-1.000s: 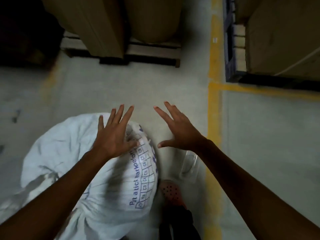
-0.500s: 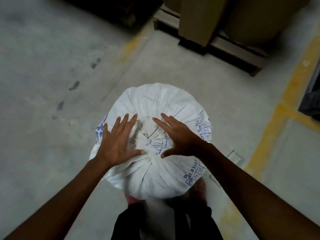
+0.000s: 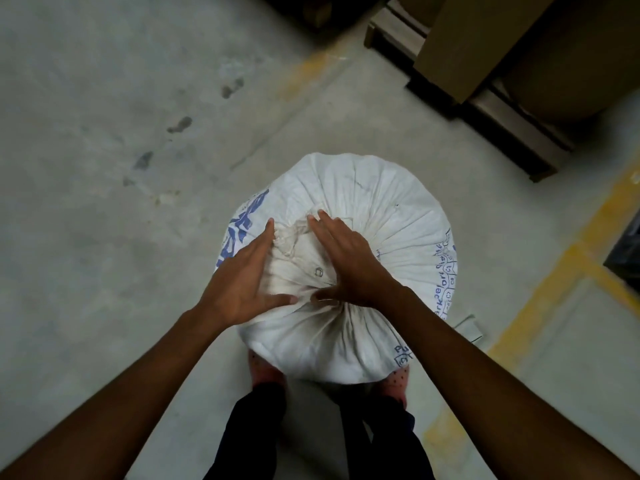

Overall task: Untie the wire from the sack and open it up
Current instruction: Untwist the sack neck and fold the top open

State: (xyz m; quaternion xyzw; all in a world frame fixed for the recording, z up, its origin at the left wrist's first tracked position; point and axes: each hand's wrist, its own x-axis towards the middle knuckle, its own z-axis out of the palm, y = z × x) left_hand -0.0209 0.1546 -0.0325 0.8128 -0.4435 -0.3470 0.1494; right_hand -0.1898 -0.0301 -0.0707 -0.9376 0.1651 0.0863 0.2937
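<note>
A full white woven sack with blue print stands upright on the concrete floor in front of my legs. Its mouth is gathered into a bunched neck at the top centre, with a small metal eyelet showing. The tying wire is not clearly visible. My left hand lies flat against the left side of the neck, fingers together and extended. My right hand lies flat against the right side. The two thumbs almost meet below the neck. Neither hand grips anything.
A wooden pallet carrying cardboard boxes stands at the upper right. A yellow floor line runs along the right. My dark trouser legs and pink perforated shoes are just below the sack.
The view swung from beside the sack to straight above it. Both hands came down from the air and closed in around the gathered neck.
</note>
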